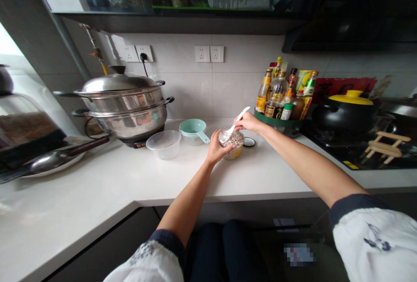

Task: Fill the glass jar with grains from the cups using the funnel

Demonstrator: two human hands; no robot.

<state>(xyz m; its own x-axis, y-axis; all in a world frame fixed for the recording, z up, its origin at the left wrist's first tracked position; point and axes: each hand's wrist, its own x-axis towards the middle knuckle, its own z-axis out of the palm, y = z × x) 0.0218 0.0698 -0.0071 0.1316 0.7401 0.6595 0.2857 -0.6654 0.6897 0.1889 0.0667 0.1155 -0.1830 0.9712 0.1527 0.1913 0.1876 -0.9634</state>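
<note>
The left hand curls round the jar on the counter; the right hand pinches a white spoon slanting into the jar's mouth; scooping, I'd judge; lifting out calls for a level spoon, the jar held steady.

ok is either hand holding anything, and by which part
The right hand holds a white spoon by its handle; the left hand grips a clear round jar by its side.
</note>
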